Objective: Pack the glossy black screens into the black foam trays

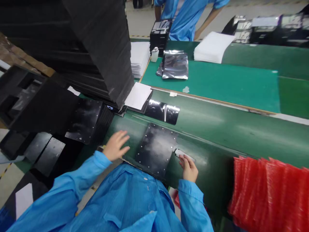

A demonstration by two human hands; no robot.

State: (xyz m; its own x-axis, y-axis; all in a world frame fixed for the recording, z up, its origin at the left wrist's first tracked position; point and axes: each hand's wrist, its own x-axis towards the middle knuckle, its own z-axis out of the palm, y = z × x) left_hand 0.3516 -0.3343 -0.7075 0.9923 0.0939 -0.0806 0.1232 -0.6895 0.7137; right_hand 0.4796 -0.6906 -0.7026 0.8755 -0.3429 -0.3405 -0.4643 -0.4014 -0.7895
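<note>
A black rectangular plate with small light dots along its edges lies on the green work surface in front of me. My left hand hovers left of the plate, holding nothing, fingers apart. At the plate's right side, my right hand has its fingers curled against a small, narrow, light-grey flat piece with a dark outline. Its exact kind is too small to make out. Beyond the plate sits a glossy black sheet, beside white paper resting on a dark pad.
A tall stack of black trays rises at the left, near more black plates. Red plastic bags are bunched at the right. Across the bench are silvery bags, paper stacks and a person in blue.
</note>
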